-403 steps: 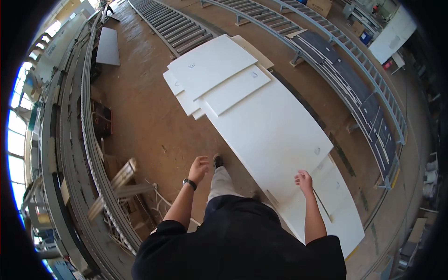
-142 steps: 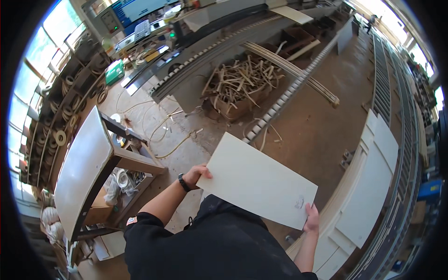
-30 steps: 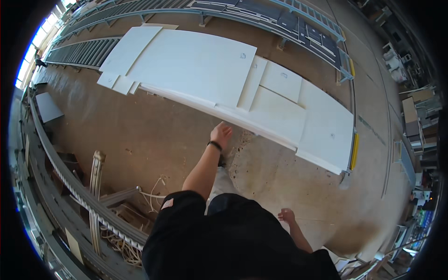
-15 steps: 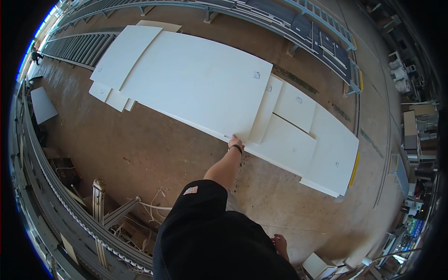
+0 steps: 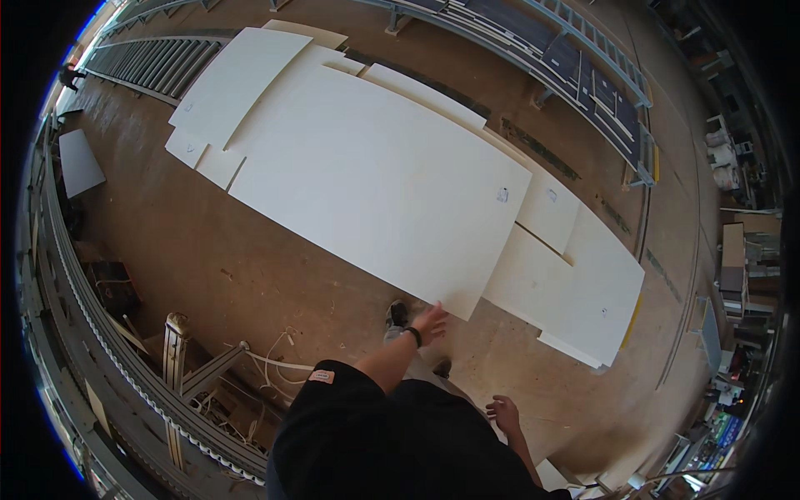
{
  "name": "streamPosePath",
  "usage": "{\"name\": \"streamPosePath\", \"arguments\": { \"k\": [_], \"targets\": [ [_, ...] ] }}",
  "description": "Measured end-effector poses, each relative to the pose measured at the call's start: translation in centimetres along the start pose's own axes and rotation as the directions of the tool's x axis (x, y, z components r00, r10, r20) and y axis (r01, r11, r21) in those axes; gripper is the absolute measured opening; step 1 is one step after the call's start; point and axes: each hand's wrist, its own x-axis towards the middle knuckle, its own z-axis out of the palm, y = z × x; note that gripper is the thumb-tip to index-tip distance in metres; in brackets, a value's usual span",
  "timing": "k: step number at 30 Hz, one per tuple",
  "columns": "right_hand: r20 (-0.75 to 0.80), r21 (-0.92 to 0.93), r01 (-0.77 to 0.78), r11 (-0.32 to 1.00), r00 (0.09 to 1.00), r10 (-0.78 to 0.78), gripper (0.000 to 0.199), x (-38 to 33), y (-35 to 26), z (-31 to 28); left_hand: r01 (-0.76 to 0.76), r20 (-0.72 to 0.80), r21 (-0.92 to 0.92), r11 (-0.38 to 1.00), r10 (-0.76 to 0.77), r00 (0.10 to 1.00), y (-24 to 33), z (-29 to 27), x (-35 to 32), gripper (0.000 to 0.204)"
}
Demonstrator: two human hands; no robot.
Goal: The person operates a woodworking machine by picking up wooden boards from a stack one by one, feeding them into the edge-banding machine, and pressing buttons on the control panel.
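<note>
A large white panel (image 5: 367,175) lies at a slant across a low pile of other white panels. Its near corner reaches out past the pile toward me. My left hand (image 5: 431,323), with a dark band at the wrist, is right at the panel's near edge. Its fingers look apart and not wrapped round the edge; whether they touch it is hard to make out. Lower right, my right hand (image 5: 503,413) hangs by my side with loosely bent fingers and nothing in it.
More white panels (image 5: 596,283) lie to the right, others (image 5: 242,83) to the left. Roller conveyors (image 5: 158,67) run behind, one rack (image 5: 575,75) carrying dark sheets and strips. A metal frame with a chain (image 5: 133,392) stands at the lower left. Far left, a person (image 5: 71,77) is visible.
The large panel has slid toward me and to the right, uncovering panels behind it and covering a narrow one. My left hand has drawn back and its fingers have opened. My right hand has risen.
</note>
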Motion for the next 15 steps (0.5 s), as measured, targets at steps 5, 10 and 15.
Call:
{"name": "streamPosePath", "arguments": {
  "k": [5, 10, 15],
  "targets": [
    [-0.016, -0.036, 0.093, 0.995, 0.995, -0.094, 0.029, 0.0, -5.6, 0.7, -0.669, -0.135, -0.475, 0.572, 0.704, 0.698, 12.3, -10.0, 0.4, 0.05],
    [0.04, -0.121, 0.051, 0.991, 0.998, -0.047, 0.03, 1.2, -5.9, 0.3, -0.714, -0.553, -0.191, 0.674, 0.526, 0.645, 21.2, -12.7, -2.3, 0.041],
    [-0.021, -0.079, 0.106, 0.991, 0.994, -0.108, 0.028, 3.2, -7.4, -0.8, -0.705, -0.344, -0.271, 0.656, 0.618, 0.707, 15.1, -10.9, -6.3, 0.038]
  ]
}}
